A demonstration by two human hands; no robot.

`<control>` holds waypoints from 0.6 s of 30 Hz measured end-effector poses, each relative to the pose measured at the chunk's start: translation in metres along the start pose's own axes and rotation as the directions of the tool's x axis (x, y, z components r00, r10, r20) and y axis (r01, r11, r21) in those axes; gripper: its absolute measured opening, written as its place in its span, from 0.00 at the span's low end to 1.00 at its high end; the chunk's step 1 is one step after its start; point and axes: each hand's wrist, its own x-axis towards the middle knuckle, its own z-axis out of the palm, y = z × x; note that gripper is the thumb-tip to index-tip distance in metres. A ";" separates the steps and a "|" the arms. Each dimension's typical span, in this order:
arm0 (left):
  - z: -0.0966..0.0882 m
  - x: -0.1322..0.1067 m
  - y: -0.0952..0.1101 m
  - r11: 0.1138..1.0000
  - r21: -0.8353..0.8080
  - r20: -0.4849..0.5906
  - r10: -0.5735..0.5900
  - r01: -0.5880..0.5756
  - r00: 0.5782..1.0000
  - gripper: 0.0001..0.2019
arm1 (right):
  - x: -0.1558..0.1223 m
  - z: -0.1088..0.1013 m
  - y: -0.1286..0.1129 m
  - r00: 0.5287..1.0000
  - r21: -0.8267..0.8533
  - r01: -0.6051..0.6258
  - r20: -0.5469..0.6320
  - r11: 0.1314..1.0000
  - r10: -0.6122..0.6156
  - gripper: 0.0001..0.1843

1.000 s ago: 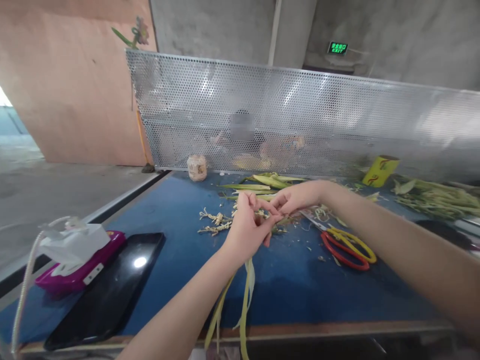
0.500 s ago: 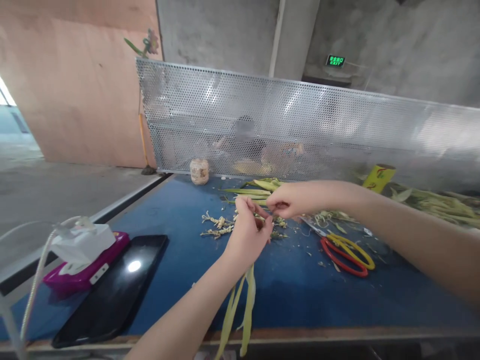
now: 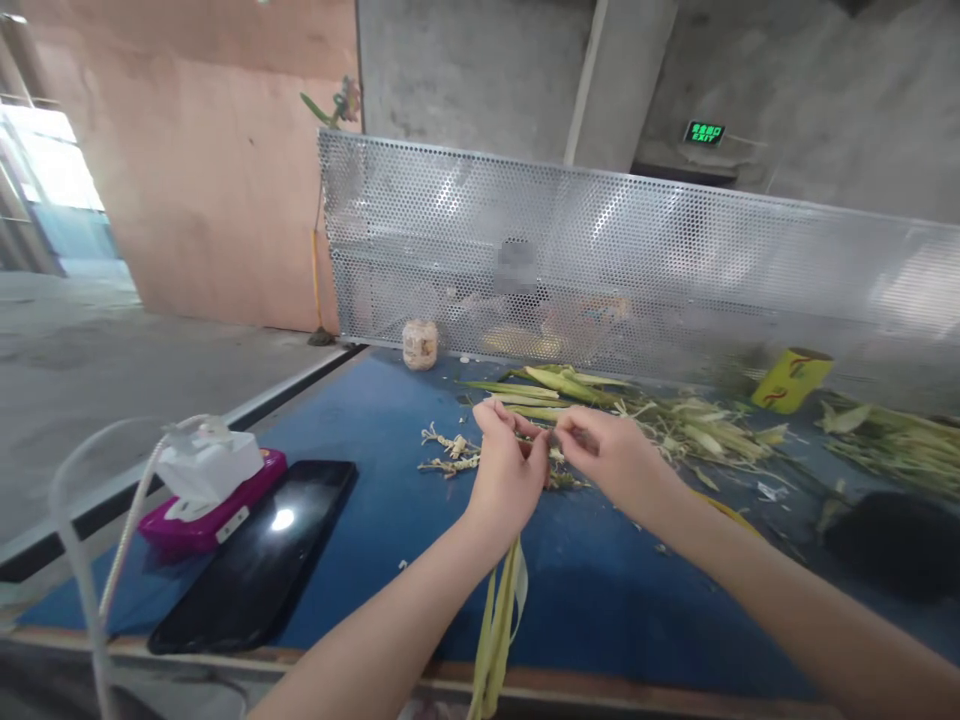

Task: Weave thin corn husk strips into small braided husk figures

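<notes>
My left hand (image 3: 511, 465) is closed in a pinch over the blue table, and long pale green husk strips (image 3: 501, 625) hang down from it past the table's front edge. Close against its fingertips, my right hand (image 3: 611, 455) also pinches. What lies between the right fingers is too small to make out. Small knotted, cream-coloured husk pieces (image 3: 452, 465) rest to the left of and behind the hands. Beyond them lie green husk leaves (image 3: 559, 383). The scissors' yellow handle (image 3: 729, 512) peeks out behind my right forearm, which hides the rest.
At the left lie a black phone (image 3: 259, 560) and a purple power strip (image 3: 169, 525) with a white plug and cables. A perforated metal screen (image 3: 450, 230) closes off the back, with a jar (image 3: 420, 345) before it. A yellow cylinder (image 3: 793, 380) and loose husks (image 3: 900, 445) are at right.
The view has turned left a little. My right hand and forearm have come lower, and the forearm now covers most of the scissors. Both hands stay close together, with the strips still hanging.
</notes>
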 end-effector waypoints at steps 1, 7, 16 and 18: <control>0.000 0.000 0.000 1.000 0.018 -0.003 0.013 -0.013 1.000 0.15 | 0.001 -0.001 0.001 0.997 0.094 -0.080 0.024 0.992 0.078 0.07; 0.000 -0.002 -0.002 0.999 0.048 -0.010 0.002 -0.002 1.000 0.14 | -0.004 0.000 -0.005 0.991 0.113 -0.130 0.025 0.985 0.128 0.08; 0.001 -0.003 -0.006 0.997 0.073 -0.034 0.036 -0.033 0.999 0.14 | -0.025 0.026 -0.008 0.915 -0.437 0.174 -0.258 0.882 -0.308 0.13; 0.001 -0.004 -0.005 0.998 0.058 -0.012 0.025 -0.025 1.000 0.14 | -0.028 0.027 -0.005 0.880 -0.515 0.218 -0.265 0.829 -0.395 0.13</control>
